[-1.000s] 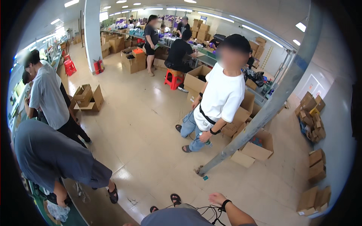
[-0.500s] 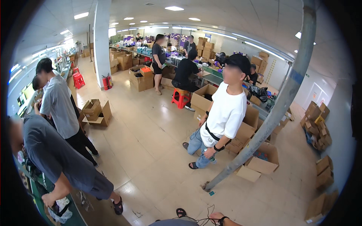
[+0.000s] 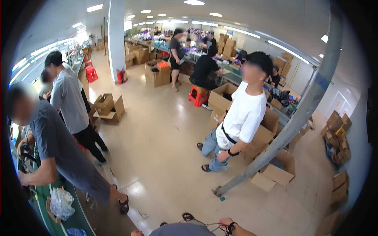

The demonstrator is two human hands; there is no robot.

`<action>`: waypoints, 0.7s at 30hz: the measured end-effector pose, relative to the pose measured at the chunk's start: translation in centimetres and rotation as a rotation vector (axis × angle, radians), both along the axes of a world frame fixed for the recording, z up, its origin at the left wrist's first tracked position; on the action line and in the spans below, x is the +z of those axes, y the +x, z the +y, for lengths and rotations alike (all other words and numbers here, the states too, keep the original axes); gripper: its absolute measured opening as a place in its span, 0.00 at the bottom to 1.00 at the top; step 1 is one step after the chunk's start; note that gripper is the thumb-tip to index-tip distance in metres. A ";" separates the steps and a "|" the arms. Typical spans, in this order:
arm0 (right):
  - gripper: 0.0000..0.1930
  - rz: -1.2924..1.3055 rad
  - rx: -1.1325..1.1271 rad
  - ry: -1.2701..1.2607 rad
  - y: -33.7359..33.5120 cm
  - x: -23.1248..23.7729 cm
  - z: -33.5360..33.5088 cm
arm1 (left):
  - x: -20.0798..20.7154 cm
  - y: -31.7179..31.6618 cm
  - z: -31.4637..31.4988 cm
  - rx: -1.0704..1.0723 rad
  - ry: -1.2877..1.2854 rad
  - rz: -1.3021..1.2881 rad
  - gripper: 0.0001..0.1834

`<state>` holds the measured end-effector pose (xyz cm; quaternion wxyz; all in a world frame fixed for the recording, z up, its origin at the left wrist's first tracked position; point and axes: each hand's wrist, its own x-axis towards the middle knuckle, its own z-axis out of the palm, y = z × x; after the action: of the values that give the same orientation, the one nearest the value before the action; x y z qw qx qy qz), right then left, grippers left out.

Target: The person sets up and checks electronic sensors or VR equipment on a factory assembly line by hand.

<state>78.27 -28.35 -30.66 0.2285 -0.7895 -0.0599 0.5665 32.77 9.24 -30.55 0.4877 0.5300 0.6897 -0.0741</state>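
Observation:
At the lower edge, my right hand (image 3: 225, 222), with a dark band at its wrist, is closed round a thin dark cable (image 3: 212, 224). The cable runs leftward from it, in front of my grey top (image 3: 179, 229). Only a sliver of my left hand (image 3: 137, 233) shows at the bottom, left of my body. Its fingers are mostly cut off, so whether it holds anything is hidden. One of my dark sandals (image 3: 188, 216) stands on the floor ahead of me.
A green-topped bench (image 3: 80, 220) runs along the left, bearing a clear plastic bag (image 3: 62, 202). A person in grey (image 3: 75, 157) leans over it. Ahead stands a person in a white T-shirt (image 3: 246, 112), behind a slanting metal pole (image 3: 275, 145). Open cartons (image 3: 281, 173) lie beyond the pole.
The view has shifted, so the room sits further right and lower. My left hand has come into the lower edge. The person in grey has moved their hand off the plastic bag and further along the bench.

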 end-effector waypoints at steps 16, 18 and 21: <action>0.11 -0.138 0.010 0.334 10.8 -4.8 -2.4 | -3.2 2.7 -7.3 0.027 0.299 0.038 0.10; 0.11 0.025 -0.230 0.244 10.9 -3.9 -0.7 | -2.5 3.0 -8.6 0.046 0.298 0.040 0.09; 0.12 0.216 -0.519 0.169 12.4 -4.2 -0.9 | -1.5 4.7 -9.4 0.065 0.299 0.015 0.09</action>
<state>90.65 -29.22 -34.82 0.4356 -0.6917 0.1218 0.5630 37.46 -0.16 -32.07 0.4006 0.5736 0.7133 0.0412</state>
